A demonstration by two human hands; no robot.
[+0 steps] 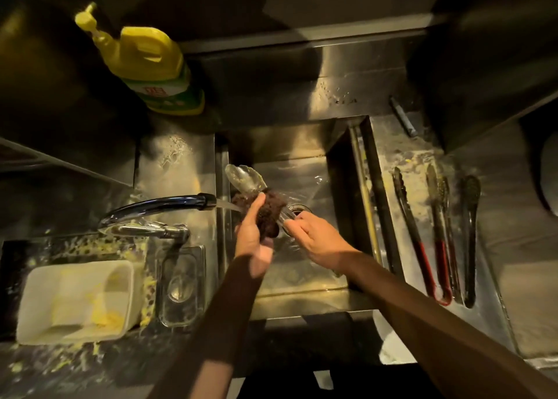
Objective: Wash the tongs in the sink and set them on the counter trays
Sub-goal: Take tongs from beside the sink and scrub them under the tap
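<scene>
Tongs (246, 181), one steel pair, hang over the one steel sink (302, 145). I see one white tub (75, 302) at left, one yellow detergent bottle (151, 66) behind, and one faucet (157, 205) running. Three more pairs (441, 253) lie on the right counter (389, 157). My right hand (317, 238) curls round the handle end; my left hand (252, 232) grips one dark scouring pad (268, 214) against them.

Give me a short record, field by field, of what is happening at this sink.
Activity: washing up by hand
Right hand: holds the metal tongs by the handle end, over the sink
Left hand: grips a dark scouring pad against those tongs
Faucet: running, its stream reaches the pad
Counter, right of sink: several more tongs lying side by side, some red-handled
Behind the faucet: yellow dish soap bottle
</scene>
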